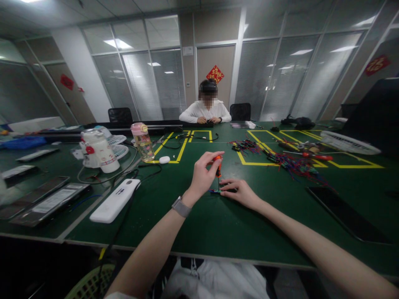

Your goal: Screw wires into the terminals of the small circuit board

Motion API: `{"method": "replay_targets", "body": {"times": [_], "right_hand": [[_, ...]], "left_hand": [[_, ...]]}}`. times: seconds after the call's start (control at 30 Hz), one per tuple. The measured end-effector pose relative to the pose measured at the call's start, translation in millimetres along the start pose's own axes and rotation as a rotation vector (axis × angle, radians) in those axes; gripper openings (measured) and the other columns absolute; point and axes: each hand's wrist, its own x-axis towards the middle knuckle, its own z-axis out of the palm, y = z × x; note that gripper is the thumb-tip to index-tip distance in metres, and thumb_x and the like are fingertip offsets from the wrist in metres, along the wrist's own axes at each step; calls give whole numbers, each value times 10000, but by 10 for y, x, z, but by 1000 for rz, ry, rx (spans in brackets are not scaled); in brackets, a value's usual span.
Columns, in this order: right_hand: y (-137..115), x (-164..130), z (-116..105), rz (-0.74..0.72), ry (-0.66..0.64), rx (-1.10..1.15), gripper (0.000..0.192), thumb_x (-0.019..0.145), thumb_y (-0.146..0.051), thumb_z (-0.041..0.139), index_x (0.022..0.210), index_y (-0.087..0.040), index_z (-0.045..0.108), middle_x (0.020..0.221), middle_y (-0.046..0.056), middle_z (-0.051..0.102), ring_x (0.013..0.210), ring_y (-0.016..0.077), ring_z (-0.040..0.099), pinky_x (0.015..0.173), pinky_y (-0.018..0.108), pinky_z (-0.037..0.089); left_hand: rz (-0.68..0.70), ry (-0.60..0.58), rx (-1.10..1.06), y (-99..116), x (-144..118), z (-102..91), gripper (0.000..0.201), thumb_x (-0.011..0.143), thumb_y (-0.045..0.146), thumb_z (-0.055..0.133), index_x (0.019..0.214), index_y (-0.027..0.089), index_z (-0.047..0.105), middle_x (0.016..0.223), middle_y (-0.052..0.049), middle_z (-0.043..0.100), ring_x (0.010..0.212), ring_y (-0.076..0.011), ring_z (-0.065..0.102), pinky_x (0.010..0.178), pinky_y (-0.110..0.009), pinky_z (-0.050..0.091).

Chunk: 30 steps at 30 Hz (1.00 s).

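Note:
My left hand (pixel 202 174) grips the orange handle of a small screwdriver (pixel 218 165), held upright with its tip down on a small dark part (pixel 220 190) lying on the green table (pixel 218 224). My right hand (pixel 238 192) lies flat on the table and presses on that part from the right, fingers over it. A watch (pixel 181 206) is on my left wrist.
A white power strip (pixel 114 200) and cables lie to the left, with a pink bottle (pixel 142 141) and white jug (pixel 101 151) behind. Bundles of coloured wires (pixel 293 164) sit right inside yellow tape marks. A dark phone (pixel 346 214) lies at the right. A person sits across the table.

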Motion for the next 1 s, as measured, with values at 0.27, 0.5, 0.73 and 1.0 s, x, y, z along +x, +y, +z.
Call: {"method": "replay_targets", "body": {"times": [0.27, 0.5, 0.73, 1.0], "right_hand": [[20, 3, 1, -8, 5, 1, 189, 784, -339, 698, 920, -234, 777, 1117, 99, 702, 1059, 286, 639, 950, 440, 480], [17, 5, -8, -5, 1, 10, 201, 785, -355, 695, 929, -241, 775, 1121, 95, 701, 1053, 283, 641, 962, 440, 472], [19, 8, -10, -4, -13, 9, 226, 797, -400, 677, 921, -240, 777, 1130, 99, 696, 1054, 289, 640, 955, 446, 471], [-20, 6, -21, 13, -20, 17, 200, 773, -349, 700, 922, -236, 770, 1127, 90, 696, 1058, 268, 636, 955, 433, 472]], "left_hand": [[6, 37, 70, 12, -5, 11, 165, 864, 257, 612, 999, 210, 693, 887, -31, 582, 795, -125, 583, 695, -217, 513], [-41, -75, -84, 18, -15, 11, 290, 956, 246, 438, 1171, 216, 630, 1157, -81, 643, 1074, -188, 605, 881, -292, 506], [-63, 3, -67, -15, -10, 2, 255, 940, 240, 473, 1126, 206, 644, 1149, -79, 645, 999, -177, 641, 811, -272, 526], [-7, 132, 99, 24, 13, -4, 95, 840, 225, 638, 905, 194, 700, 867, -31, 598, 798, -126, 589, 663, -209, 494]]}}
